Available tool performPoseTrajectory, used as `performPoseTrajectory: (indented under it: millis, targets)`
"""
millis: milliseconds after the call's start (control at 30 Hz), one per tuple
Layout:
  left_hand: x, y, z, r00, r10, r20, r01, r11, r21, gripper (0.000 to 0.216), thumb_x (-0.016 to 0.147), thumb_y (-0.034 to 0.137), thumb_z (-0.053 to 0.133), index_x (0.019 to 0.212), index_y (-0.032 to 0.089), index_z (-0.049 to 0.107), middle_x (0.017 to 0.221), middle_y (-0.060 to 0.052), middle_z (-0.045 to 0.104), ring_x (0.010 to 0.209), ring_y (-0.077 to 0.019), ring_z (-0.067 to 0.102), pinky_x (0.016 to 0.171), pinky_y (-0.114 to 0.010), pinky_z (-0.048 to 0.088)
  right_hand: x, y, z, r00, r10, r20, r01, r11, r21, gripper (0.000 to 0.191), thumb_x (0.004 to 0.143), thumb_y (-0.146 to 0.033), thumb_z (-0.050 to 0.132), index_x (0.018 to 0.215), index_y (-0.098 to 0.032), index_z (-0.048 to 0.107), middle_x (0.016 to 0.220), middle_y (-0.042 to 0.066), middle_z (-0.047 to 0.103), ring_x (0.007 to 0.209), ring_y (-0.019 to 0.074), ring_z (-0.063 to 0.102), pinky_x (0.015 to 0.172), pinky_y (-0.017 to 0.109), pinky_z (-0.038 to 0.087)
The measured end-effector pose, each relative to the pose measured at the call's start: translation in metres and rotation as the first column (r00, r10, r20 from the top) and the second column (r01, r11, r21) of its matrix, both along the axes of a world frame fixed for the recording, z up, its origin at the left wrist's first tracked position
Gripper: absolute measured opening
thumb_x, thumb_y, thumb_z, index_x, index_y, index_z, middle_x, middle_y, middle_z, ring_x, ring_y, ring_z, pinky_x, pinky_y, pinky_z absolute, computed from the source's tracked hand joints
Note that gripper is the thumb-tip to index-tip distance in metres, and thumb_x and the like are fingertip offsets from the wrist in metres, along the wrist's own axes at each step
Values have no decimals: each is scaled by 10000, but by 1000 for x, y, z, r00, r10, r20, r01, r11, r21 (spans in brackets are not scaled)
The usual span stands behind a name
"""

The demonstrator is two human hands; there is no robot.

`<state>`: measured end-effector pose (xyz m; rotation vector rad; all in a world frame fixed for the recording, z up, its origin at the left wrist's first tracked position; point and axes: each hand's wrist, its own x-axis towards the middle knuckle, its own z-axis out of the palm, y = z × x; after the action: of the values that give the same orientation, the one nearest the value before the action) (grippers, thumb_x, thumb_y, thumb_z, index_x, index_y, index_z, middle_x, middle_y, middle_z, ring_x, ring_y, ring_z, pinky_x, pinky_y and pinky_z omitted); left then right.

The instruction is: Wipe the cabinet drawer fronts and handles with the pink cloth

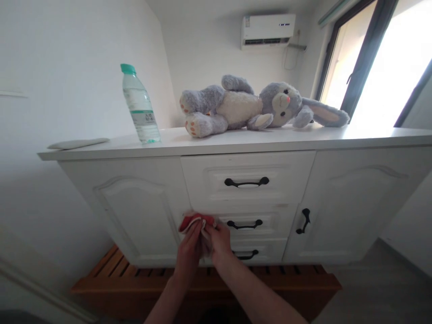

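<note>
A white cabinet [236, 144] is standing against the wall, a bottle [140, 105] and plush rabbit [256, 105] lying on top. My left hand [189, 252] and right hand [221, 245] are both gripping a red cloth [197, 222], pressing it near the left edge of the middle drawer [249, 222].

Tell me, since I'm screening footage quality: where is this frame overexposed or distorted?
Head view: the dark-framed window at upper right is blown out to white; the white cabinet top bows and the clear green-capped water bottle leans, a wide-lens effect; the grey plush rabbit is sharp; both hands, on a red-and-white cloth, are evenly lit.
</note>
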<state>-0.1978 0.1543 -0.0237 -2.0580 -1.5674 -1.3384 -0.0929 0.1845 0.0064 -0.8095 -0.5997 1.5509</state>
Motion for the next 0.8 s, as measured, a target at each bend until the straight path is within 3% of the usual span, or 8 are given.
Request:
performPoseTrajectory:
  millis: [67, 133, 200, 300, 400, 533, 667, 800]
  targets:
    - [8, -1, 38, 996, 50, 74, -54, 997, 63, 388, 935, 129, 497, 1295, 190, 628, 1294, -145, 716, 1224, -205, 661, 1026, -377, 583, 2, -4, 32, 1000, 14, -2, -14, 999, 37, 333, 601, -373, 837, 782, -128, 705, 775, 67, 740, 708, 188, 680, 671, 296, 545]
    - [16, -4, 58, 987, 82, 142, -97, 989, 107, 361, 915, 163, 557, 1265, 172, 645, 1255, -150, 730, 1195, -220, 674, 1029, -402, 581, 9, -14, 47, 999, -24, 48, 21, 998, 62, 386, 635, -399, 816, 896, -138, 704, 894, 73, 753, 814, 199, 690, 745, 303, 549]
    - [24, -9, 57, 980, 94, 173, -112, 989, 95, 366, 906, 176, 578, 1267, 171, 641, 1262, -152, 724, 1195, -234, 671, 1026, -428, 582, 18, -26, 44, 986, -64, 152, 54, 996, 65, 434, 655, -423, 797, 978, -155, 684, 972, 72, 747, 883, 212, 688, 788, 315, 547]
    - [39, -7, 37, 989, 69, 130, -79, 994, 69, 332, 909, 159, 562, 1222, 166, 670, 1209, -152, 750, 1120, -240, 709, 966, -437, 615, 36, -38, 27, 949, -74, 306, 52, 996, 78, 411, 682, -437, 757, 973, -156, 682, 947, 73, 738, 890, 224, 680, 790, 323, 535]
    - [59, 6, 28, 998, 6, 64, -10, 998, 66, 304, 892, 125, 571, 1167, 142, 697, 1114, -146, 784, 1030, -243, 738, 914, -437, 637, 60, -39, 22, 944, -81, 321, 43, 991, 123, 385, 735, -452, 707, 978, -153, 709, 946, 71, 738, 907, 212, 673, 825, 313, 516]
    - [101, 24, 48, 992, -116, 46, 116, 993, -15, 299, 864, 108, 610, 1145, 153, 701, 1074, -119, 797, 1011, -246, 736, 913, -451, 629, 98, -36, 33, 958, -117, 260, 83, 987, 139, 417, 732, -496, 733, 986, -165, 727, 944, 66, 745, 913, 213, 672, 826, 316, 514]
    - [161, 36, 68, 964, -267, 4, 262, 945, -194, 289, 868, 181, 630, 1148, 146, 695, 1101, -136, 793, 1006, -281, 736, 945, -500, 599, 146, -35, 31, 926, -263, 272, 227, 961, 156, 467, 733, -523, 730, 1045, -176, 718, 1031, 82, 748, 1016, 241, 662, 894, 338, 504]
    - [219, 52, 62, 918, -395, -30, 373, 888, -269, 306, 880, 155, 596, 1175, 133, 676, 1133, -147, 783, 1047, -284, 726, 983, -481, 578, 200, -25, 13, 803, -402, 440, 367, 915, 166, 531, 778, -543, 642, 1162, -177, 667, 1193, 115, 710, 1101, 263, 633, 951, 356, 471]
